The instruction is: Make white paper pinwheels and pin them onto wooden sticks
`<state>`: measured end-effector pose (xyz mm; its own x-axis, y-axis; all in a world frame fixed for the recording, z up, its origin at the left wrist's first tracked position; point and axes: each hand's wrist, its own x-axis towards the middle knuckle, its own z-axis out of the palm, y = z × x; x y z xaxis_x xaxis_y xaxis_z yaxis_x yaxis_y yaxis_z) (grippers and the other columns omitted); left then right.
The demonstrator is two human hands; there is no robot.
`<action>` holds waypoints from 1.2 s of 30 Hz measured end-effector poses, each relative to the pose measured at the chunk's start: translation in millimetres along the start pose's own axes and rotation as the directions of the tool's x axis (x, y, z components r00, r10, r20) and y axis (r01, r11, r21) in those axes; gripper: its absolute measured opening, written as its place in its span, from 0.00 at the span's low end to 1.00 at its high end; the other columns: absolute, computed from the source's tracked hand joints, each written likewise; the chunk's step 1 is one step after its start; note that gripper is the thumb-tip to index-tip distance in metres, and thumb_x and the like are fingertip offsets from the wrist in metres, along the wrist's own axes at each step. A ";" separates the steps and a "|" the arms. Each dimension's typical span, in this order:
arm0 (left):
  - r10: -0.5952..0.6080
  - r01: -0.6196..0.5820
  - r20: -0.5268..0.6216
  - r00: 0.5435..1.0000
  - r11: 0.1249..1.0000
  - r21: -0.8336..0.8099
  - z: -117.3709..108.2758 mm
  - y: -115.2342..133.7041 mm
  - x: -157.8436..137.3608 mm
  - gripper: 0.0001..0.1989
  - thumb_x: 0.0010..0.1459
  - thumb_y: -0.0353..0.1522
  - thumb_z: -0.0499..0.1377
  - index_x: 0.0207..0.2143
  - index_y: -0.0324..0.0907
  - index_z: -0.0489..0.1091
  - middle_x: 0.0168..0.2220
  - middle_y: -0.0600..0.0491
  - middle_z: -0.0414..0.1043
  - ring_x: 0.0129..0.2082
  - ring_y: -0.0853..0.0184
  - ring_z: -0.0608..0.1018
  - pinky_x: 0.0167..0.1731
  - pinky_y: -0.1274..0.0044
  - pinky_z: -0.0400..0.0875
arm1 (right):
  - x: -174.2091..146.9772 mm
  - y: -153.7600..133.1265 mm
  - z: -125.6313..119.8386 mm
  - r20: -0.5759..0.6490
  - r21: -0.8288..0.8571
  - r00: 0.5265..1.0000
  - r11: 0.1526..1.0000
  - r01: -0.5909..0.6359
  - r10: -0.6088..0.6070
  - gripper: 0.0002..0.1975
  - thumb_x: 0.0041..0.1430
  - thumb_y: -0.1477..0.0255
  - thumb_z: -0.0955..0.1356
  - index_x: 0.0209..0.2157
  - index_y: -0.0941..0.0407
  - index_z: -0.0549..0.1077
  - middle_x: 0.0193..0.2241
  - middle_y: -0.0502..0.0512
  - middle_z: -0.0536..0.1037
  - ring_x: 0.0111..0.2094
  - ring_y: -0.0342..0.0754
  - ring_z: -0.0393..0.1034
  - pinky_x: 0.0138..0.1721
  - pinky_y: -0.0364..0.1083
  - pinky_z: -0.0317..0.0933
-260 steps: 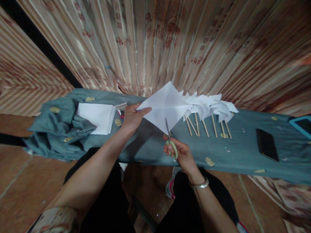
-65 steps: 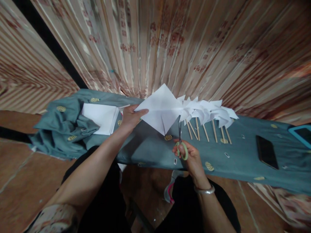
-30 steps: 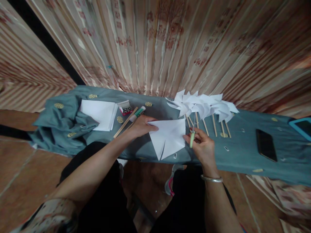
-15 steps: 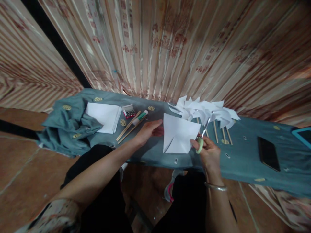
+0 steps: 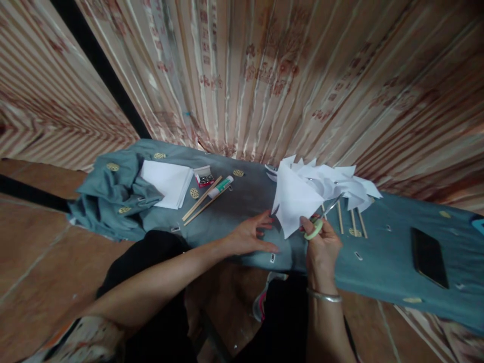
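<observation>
At the cloth-covered bench's (image 5: 247, 199) near edge, the person's left hand (image 5: 250, 237) has its fingers spread and empty, while the right hand (image 5: 323, 243) grasps green-handled scissors (image 5: 313, 230) and pinches the white paper (image 5: 296, 199) in front of white pinwheels (image 5: 353, 181), a patterned curtain (image 5: 260, 101) behind.

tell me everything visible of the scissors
The scissors have pale green loop handles, plastic by their look, and slim metallic blades. The right hand grips them by the handles while holding a white paper sheet. The blades slant up and rightward in the picture, toward the white pinwheels; whether they are parted is too blurred to tell.
</observation>
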<state>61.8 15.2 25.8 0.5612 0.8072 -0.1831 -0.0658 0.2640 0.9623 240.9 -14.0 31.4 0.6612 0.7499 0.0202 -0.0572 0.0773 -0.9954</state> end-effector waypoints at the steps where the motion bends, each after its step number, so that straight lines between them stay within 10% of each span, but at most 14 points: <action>1: 0.016 -0.016 -0.020 1.000 1.000 -0.004 1.4 0.7 0.1 0.39 0.30 0.31 0.75 0.50 0.43 0.71 0.49 0.43 0.74 0.50 0.56 0.74 0.45 0.69 0.68 | -1.4 -0.7 4.5 0.003 0.010 1.000 1.000 -0.013 0.013 0.19 0.35 0.65 0.78 0.31 0.56 0.74 0.21 0.43 0.72 0.21 0.39 0.63 0.27 0.42 0.60; 11: 0.128 -0.148 -0.274 0.953 0.987 -0.055 -0.6 17.6 -0.2 0.17 0.41 0.31 0.68 0.37 0.41 0.75 0.34 0.51 0.78 0.34 0.64 0.78 0.37 0.74 0.71 | -10.0 -0.9 43.6 0.079 0.128 0.997 0.992 0.008 -0.019 0.14 0.40 0.65 0.76 0.29 0.55 0.73 0.23 0.45 0.74 0.23 0.40 0.64 0.27 0.42 0.60; 36: 0.201 -0.261 -0.442 0.874 0.962 -0.080 -22.1 32.8 10.2 0.10 0.39 0.27 0.60 0.29 0.38 0.76 0.25 0.55 0.78 0.26 0.66 0.77 0.30 0.76 0.70 | -15.9 -0.1 74.0 0.234 0.195 0.972 0.981 -0.021 -0.026 0.13 0.42 0.66 0.74 0.20 0.55 0.66 0.17 0.41 0.66 0.20 0.37 0.58 0.25 0.39 0.57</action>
<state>47.2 43.7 51.1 0.1132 0.9920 -0.0555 -0.2760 0.0851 0.9574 175.1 22.8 38.2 0.4689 0.8807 0.0672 -0.2160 0.1882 -0.9581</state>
